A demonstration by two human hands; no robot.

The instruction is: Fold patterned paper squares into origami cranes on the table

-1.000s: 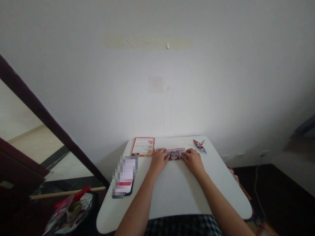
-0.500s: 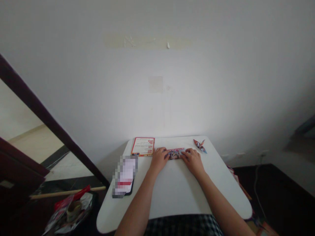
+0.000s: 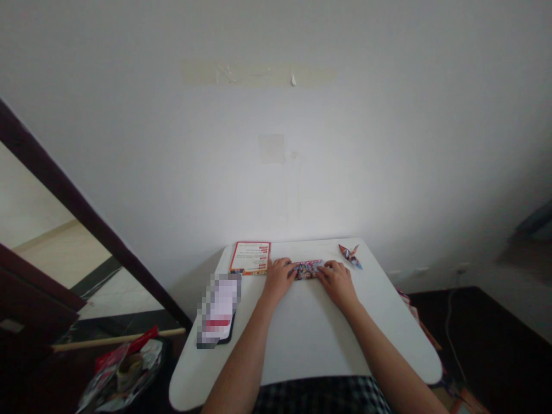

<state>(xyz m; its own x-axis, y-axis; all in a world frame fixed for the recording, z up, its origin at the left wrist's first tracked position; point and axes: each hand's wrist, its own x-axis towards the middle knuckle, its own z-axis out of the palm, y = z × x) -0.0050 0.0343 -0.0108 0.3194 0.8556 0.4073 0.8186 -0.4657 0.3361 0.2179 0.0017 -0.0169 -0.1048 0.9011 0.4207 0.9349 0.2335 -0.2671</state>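
A folded strip of colourful printed paper (image 3: pixel 307 270) lies flat near the far side of the white table (image 3: pixel 317 345). My left hand (image 3: pixel 280 281) grips its left end, fingers bent over the edge. At the opposite end, my right hand (image 3: pixel 340 282) has its thumb and fingers closed on the paper. The strip's middle shows between both hands, while its ends are covered by my fingers. Beyond my right hand rests a small folded-paper figure with pointed tips (image 3: pixel 351 257). Close to my left hand is a printed sheet (image 3: pixel 250 256) with a red border.
A phone (image 3: pixel 221 310), its screen blurred out, lies on the table's left side. The wall (image 3: pixel 328 172) rises directly behind the table. On the floor at left stands a lined bin (image 3: pixel 129 374) with rubbish, near a wooden stick (image 3: pixel 86 341). A cable (image 3: pixel 448 322) hangs at right.
Both hands stay at the two ends of the folded paper, with hardly any movement. The view has shifted very slightly.
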